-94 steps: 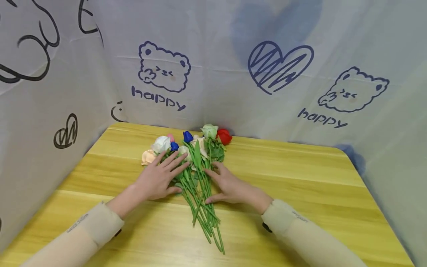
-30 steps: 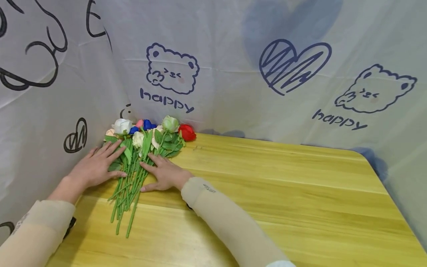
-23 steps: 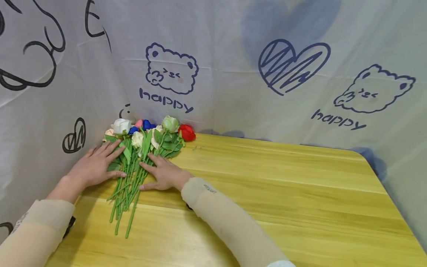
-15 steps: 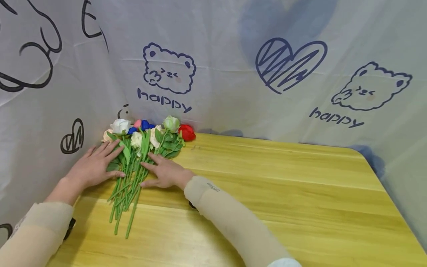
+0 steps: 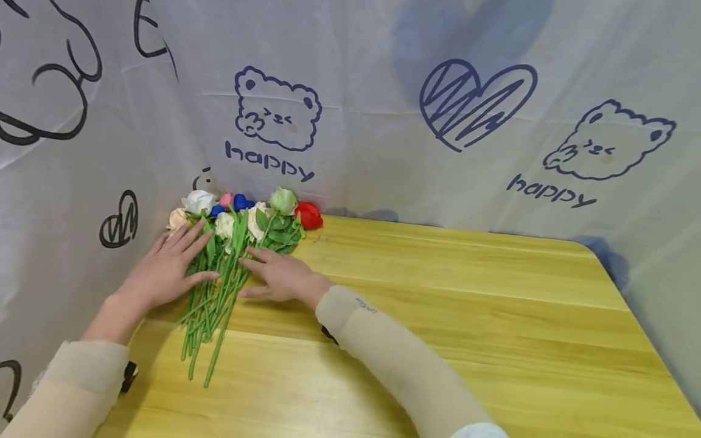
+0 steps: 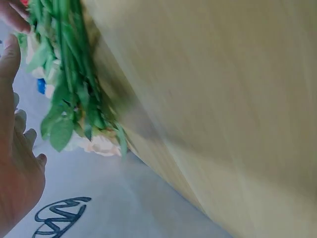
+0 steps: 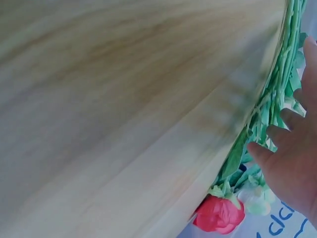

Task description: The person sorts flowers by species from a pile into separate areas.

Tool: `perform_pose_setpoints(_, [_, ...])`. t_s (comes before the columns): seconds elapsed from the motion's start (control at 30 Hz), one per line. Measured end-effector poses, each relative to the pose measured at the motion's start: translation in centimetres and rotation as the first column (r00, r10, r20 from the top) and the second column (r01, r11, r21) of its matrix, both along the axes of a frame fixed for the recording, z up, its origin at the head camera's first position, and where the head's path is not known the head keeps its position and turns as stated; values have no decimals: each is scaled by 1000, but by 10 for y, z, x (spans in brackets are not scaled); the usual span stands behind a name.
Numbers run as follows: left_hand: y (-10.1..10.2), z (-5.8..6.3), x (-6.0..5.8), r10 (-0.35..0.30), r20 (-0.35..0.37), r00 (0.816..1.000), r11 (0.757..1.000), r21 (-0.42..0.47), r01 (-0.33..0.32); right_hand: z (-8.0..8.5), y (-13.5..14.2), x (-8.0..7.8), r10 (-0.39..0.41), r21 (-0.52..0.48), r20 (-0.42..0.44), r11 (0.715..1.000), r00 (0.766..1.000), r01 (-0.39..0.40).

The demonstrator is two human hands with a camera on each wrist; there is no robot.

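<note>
A bunch of flowers with long green stems (image 5: 210, 310) lies at the table's far left corner, blooms toward the back wall. Among the blooms are a white rose (image 5: 199, 201), a red rose (image 5: 310, 215), a pale green rose (image 5: 283, 201), blue ones (image 5: 243, 202) and a peach one (image 5: 177, 218). Spread over the bunch's left side is my left hand (image 5: 161, 274), its fingers extended near the leaves. My right hand (image 5: 285, 278), fingers also extended, is at the right side of the stems. Both wrist views show the fingers beside the greenery (image 6: 62, 126), holding nothing.
The yellow wooden table (image 5: 465, 316) stretches away to the right. White cloth (image 5: 372, 152) printed with bears, hearts and lettering hangs close behind the table and along its left side.
Over three seconds, the bunch and both hands have gone from mid-table to the far left corner. In the last half second, both hands have shifted slightly right while the flowers stay nearly still.
</note>
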State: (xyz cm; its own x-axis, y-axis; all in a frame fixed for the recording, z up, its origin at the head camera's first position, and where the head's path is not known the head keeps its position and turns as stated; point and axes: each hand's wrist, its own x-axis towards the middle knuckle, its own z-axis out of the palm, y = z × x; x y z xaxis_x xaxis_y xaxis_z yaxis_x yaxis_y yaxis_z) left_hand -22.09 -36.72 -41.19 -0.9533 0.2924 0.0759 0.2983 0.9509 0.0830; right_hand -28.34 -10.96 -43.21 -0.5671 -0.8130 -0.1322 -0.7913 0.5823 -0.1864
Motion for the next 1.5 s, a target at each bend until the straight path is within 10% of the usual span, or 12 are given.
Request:
perform_pose_setpoints(0.43, [33,2,-2,-5,-6,1000,985,170,6,5,30,2,-36,-231,132,971,991,66])
perform_pose_setpoints(1.07, [58,-11,-35,-86,36,996,915,399,64,4,48,20,-94,-467,359,843,929,266])
perform_pose_setpoints(1.5, [68,-18,-52,-84,95,992,879,476,29,-8,39,17,-108,-473,689,681,717,558])
